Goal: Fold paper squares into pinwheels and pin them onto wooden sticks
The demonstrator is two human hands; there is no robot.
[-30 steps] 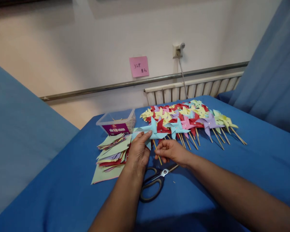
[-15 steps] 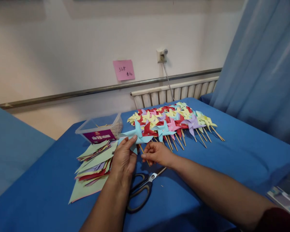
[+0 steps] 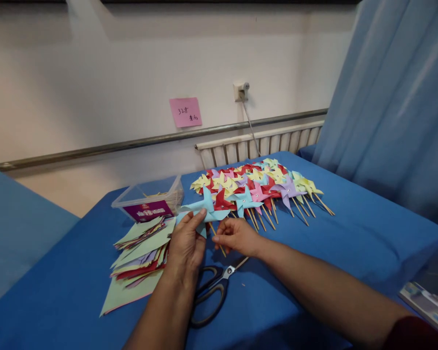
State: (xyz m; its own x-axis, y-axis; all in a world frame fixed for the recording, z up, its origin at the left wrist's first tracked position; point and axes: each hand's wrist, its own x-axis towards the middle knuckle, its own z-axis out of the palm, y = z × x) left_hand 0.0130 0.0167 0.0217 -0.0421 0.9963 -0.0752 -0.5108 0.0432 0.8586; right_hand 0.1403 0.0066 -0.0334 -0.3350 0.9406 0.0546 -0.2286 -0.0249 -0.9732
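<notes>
A light blue paper pinwheel [image 3: 208, 205] on a thin wooden stick is pinched in my left hand [image 3: 190, 238], the thumb pressing on its folded paper. My right hand [image 3: 235, 236] is closed, its fingertips at the pinwheel's stick [image 3: 213, 231], which slants down toward me. Below the hands lie black-handled scissors [image 3: 219, 284], partly covered by my left forearm. Left of my left hand are stacked coloured paper sheets [image 3: 140, 257], green on top. Beyond my right hand, many finished-looking pinwheels [image 3: 257, 192] in several colours lie in overlapping rows.
A clear plastic box [image 3: 149, 197] with a purple label holds thin sticks at the back left. Everything sits on a blue-covered table [image 3: 314, 272]. Behind it are a wall pipe [image 3: 131, 144], a radiator [image 3: 266, 143] and a socket [image 3: 241, 91]; a blue curtain [image 3: 379, 97] hangs at right.
The view has tilted up slightly, so things sit a little lower in the picture. Both hands keep nearly the same place around the light blue pinwheel.
</notes>
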